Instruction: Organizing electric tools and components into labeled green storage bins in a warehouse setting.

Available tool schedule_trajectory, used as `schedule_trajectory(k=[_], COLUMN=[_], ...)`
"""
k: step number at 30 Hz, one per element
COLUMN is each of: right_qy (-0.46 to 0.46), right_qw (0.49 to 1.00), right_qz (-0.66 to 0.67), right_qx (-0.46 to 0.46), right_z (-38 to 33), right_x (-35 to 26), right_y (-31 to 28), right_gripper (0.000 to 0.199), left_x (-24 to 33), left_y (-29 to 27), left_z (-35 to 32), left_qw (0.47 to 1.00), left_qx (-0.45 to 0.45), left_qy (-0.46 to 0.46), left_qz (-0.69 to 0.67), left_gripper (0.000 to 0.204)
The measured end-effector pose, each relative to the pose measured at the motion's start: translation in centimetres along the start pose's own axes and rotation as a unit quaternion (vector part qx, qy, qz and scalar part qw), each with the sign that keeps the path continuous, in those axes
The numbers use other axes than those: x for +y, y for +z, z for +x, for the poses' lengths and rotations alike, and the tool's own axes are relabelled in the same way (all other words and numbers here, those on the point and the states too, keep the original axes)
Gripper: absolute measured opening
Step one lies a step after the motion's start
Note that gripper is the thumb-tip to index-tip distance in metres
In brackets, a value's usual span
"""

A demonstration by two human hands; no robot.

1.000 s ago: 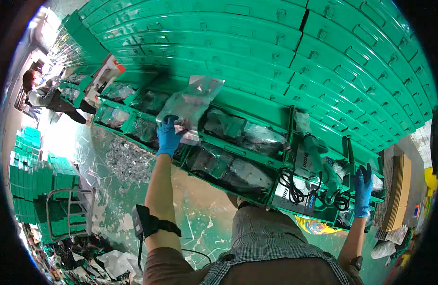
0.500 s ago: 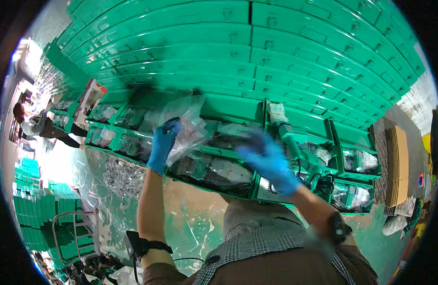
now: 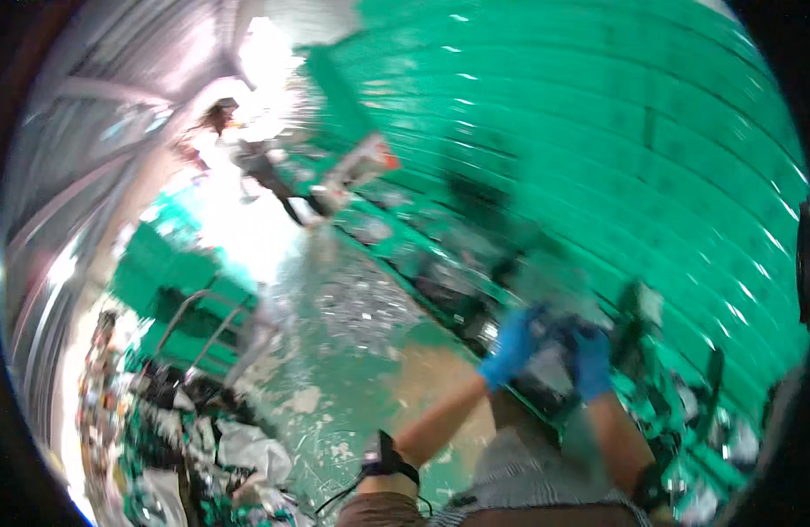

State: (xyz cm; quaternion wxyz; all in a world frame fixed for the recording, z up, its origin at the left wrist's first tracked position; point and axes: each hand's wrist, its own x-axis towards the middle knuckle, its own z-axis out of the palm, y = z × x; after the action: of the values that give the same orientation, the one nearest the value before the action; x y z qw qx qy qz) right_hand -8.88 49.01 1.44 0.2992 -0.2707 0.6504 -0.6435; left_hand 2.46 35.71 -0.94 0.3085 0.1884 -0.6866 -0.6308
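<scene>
Both my hands wear blue gloves with dark fingertips and are close together over the row of open green cases, smeared by motion. My left hand (image 3: 510,349) has its fingers curled at the edge of a pale, see-through plastic bag (image 3: 550,369). On the bag's other side is my right hand (image 3: 591,362), fingers pointing inward; whether they grip it is too blurred to tell. Around them, the open green cases (image 3: 405,285) hold dark and clear-wrapped items that I cannot make out.
A wall of stacked green cases (image 3: 598,158) rises behind the row. Another person (image 3: 255,158) stands at its far left end. A metal-railed cart (image 3: 203,325) with green cases and a heap of plastic and dark scraps (image 3: 247,448) are at the left. Shiny bits (image 3: 365,303) cover part of the floor.
My view has swung left and tilted. My right hand, apart from the left before, has come in close beside it. The left hand stays at the clear plastic.
</scene>
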Motion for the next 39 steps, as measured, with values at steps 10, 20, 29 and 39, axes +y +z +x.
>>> schedule_trajectory(k=[10,20,29,39], right_qy=[0.067,0.067,-0.022,-0.107], right_qw=[0.988,0.983,0.999,0.985], right_qz=[0.142,-0.146,0.028,0.069], right_qx=[-0.006,0.084,-0.008,0.118], right_z=[-1.0,-3.7,-3.7,-4.4], right_x=[-2.1,-5.0,-2.9,-5.1], right_y=[-2.3,-4.0,-8.3,-10.6], right_gripper=[0.021,0.020,0.022,0.013], left_x=[8.0,5.9,6.8,5.6], left_y=[3.3,6.5,7.8,8.5], left_z=[-2.8,-4.3,-3.2,-3.8], left_qw=[0.990,0.997,0.994,0.987], left_qx=[-0.023,-0.049,-0.032,0.092], left_qy=[-0.098,-0.065,0.004,-0.080], left_qz=[0.100,-0.013,0.100,-0.108], left_gripper=[0.051,0.035,0.038,0.027])
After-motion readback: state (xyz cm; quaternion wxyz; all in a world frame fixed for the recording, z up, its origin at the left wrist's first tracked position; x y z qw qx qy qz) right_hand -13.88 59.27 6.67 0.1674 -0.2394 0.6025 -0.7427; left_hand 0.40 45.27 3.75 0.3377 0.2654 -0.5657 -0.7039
